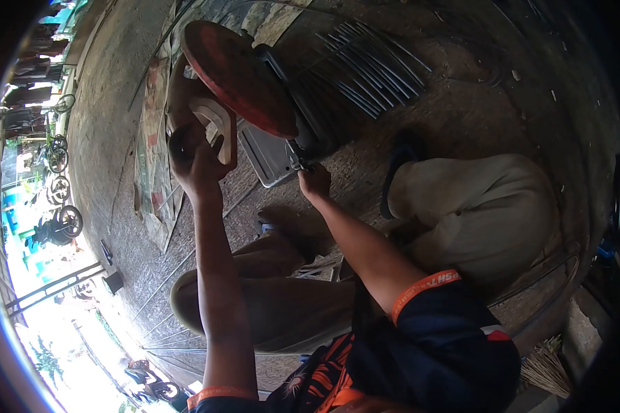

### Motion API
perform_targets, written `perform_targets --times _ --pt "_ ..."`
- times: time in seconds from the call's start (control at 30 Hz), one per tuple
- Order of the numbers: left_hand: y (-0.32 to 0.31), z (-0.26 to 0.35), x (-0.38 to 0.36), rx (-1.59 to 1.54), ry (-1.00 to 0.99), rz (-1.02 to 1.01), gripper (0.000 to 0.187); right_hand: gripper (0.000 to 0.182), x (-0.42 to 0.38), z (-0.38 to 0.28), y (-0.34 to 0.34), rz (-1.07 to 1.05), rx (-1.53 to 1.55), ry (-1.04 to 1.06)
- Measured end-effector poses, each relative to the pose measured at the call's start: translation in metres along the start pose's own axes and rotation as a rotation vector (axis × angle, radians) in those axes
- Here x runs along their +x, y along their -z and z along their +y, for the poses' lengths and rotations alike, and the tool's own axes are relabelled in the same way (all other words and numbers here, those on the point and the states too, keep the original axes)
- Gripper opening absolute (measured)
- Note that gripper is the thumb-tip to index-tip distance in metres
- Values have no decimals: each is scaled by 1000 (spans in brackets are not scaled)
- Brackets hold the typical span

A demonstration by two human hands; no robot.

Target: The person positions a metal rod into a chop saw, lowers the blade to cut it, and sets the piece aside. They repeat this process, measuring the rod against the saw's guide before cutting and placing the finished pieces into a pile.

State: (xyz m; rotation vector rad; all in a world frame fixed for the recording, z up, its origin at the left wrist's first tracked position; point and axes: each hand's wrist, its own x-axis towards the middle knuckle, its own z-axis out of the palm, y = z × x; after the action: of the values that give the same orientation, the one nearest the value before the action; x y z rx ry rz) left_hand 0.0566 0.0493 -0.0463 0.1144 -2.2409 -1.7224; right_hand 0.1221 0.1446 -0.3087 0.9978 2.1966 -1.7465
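Observation:
In front of me on the floor stands a cut-off saw with a large red disc-shaped part [238, 76] and a grey metal base [262, 155]. My left hand [198, 162] is closed on the saw's handle [225, 131], a pale looped part to the left of the disc. Just below the disc's lower edge, my right hand [315, 182] is closed at a small metal fitting [297, 157]. What lies inside its fingers is too dark and small to make out.
Several metal rods [375, 69] lie side by side on the floor beyond the saw. A flattened, worn sheet [151, 158] lies to the left. My bent legs [475, 199] flank the work area. Motorcycles [65, 220] stand outside at far left; a broom [548, 368] lies lower right.

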Motion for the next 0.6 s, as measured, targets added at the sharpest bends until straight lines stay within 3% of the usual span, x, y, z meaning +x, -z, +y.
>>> perform_targets --times 0.23,0.3,0.33,0.47,0.5,0.6 --pt "3 -4 3 -72 11 -10 43 35 14 19 -7 -107 -5 28" --pt "14 -14 9 -81 29 -104 40 26 15 26 -18 33 65 44" --pt "13 -12 10 -101 -13 -113 42 27 21 34 -24 3 128 37" --pt "22 -18 17 -141 -22 -253 53 22 -3 -9 3 -2 81 -50" --pt "28 -19 23 0 -109 -330 53 22 -5 -10 3 -19 58 -29" --pt "28 -16 27 123 -264 -277 56 16 -2 -7 5 -60 110 -18"
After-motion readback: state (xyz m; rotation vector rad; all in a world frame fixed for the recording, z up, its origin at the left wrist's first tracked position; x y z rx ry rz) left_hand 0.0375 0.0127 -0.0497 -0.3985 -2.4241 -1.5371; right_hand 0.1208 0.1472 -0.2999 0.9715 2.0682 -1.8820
